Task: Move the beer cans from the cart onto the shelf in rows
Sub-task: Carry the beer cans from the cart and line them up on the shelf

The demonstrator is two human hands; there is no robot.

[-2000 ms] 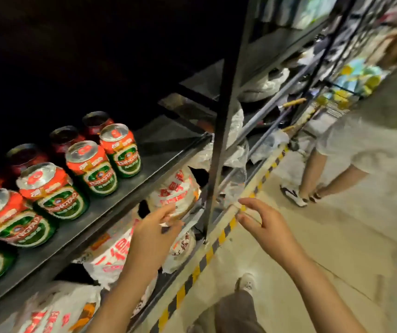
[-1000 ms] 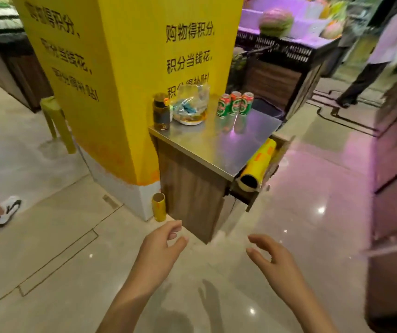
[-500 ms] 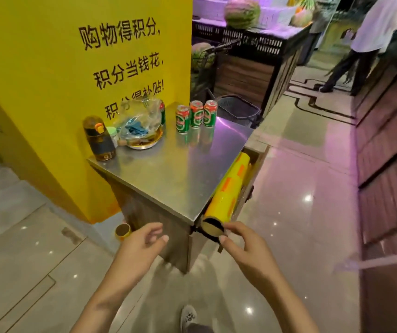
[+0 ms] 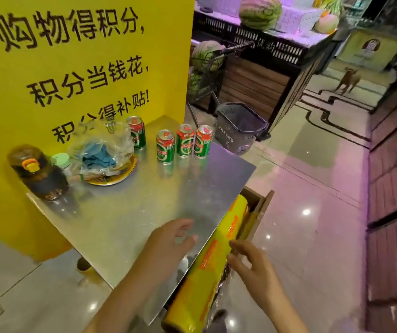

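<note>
Several green-and-red beer cans stand upright at the far side of a steel-topped cart point(image 4: 125, 212): three in a row point(image 4: 184, 143) and one more point(image 4: 136, 132) behind a plastic bag. My left hand point(image 4: 168, 246) hovers over the near part of the steel top, fingers relaxed, holding nothing. My right hand point(image 4: 250, 263) is beside it to the right, over a yellow roll of wrap, fingers straight and empty. Both hands are well short of the cans. The shelf is out of view.
A dark drink bottle point(image 4: 37, 173) and a plate with a plastic bag point(image 4: 103, 152) sit on the cart's left. A yellow wrap roll point(image 4: 207, 272) lies in an open drawer. A yellow pillar point(image 4: 72, 56) stands behind, a grey basket point(image 4: 240, 127) and watermelons beyond. A dog point(image 4: 347, 79) is far off.
I have turned from the shelf to the cart and come closer. Both hands have risen from floor level to over the cart's near edge, still empty.
</note>
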